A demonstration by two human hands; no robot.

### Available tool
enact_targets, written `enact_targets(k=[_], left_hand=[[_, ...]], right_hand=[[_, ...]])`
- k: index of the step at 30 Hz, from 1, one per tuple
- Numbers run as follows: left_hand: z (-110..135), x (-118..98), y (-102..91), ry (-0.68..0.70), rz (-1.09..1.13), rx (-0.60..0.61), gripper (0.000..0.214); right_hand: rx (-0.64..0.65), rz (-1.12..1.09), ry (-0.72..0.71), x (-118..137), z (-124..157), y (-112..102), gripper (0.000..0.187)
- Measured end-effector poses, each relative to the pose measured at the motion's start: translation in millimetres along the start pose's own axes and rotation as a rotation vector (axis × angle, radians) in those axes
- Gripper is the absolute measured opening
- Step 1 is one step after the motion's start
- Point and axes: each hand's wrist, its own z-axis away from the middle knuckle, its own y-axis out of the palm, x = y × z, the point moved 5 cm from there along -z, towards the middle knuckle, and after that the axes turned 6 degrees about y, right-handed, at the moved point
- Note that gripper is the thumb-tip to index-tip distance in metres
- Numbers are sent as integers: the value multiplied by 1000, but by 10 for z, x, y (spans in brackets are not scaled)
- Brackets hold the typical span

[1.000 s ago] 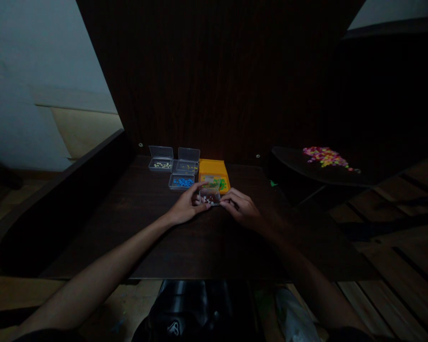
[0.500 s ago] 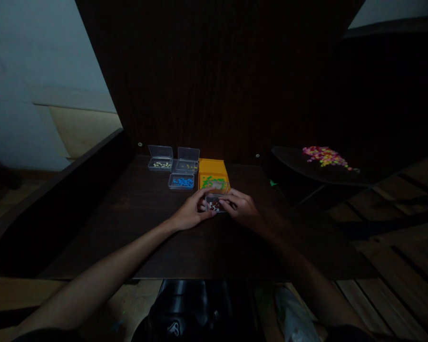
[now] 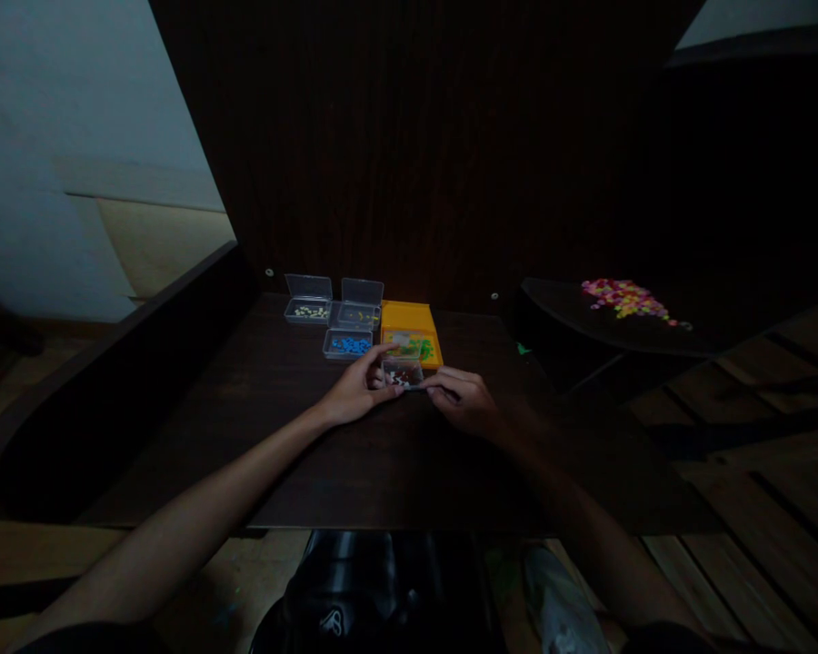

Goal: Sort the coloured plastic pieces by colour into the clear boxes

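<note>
A small clear plastic box (image 3: 413,363) with its lid raised holds dark red and white bits. My left hand (image 3: 354,392) is wrapped round its left side, thumb at the front edge. At the box's front right corner is my right hand (image 3: 464,400), fingers pinched together; what they grip, if anything, is too small to make out. Just behind the box lies an open yellow case (image 3: 409,316) with green pieces, partly hidden by the clear lid. To the left, another clear box (image 3: 327,352) contains blue pieces.
Two more open clear boxes, one with cream pieces (image 3: 310,313) and one with a few yellow pieces (image 3: 364,318), stand at the back against the dark panel (image 3: 409,163). A heap of pink and yellow bits (image 3: 627,300) lies on a side shelf (image 3: 552,309) at right.
The held box has shifted slightly left with my left hand. My right fingers have come out from over the box's inside to its front right corner.
</note>
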Motion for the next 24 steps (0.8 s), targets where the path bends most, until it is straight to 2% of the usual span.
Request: enact_targets(k=[5, 9, 14, 19, 24], left_hand=[[-20, -19, -125, -9, -16, -57, 70], [-23, -22, -138, -7, 0, -62, 70], [-23, -20, -132, -19, -14, -61, 70], [-31, -22, -132, -8, -13, -68, 69], [-18, 12, -73, -4, -10, -36, 70]], right_hand=[[188, 55, -35, 1, 45, 121, 16], [333, 135, 5, -36, 56, 238, 22], [427, 133, 55, -55, 44, 273, 18], [362, 117, 97, -98, 32, 195, 12], [131, -16, 144, -89, 10, 84, 15]])
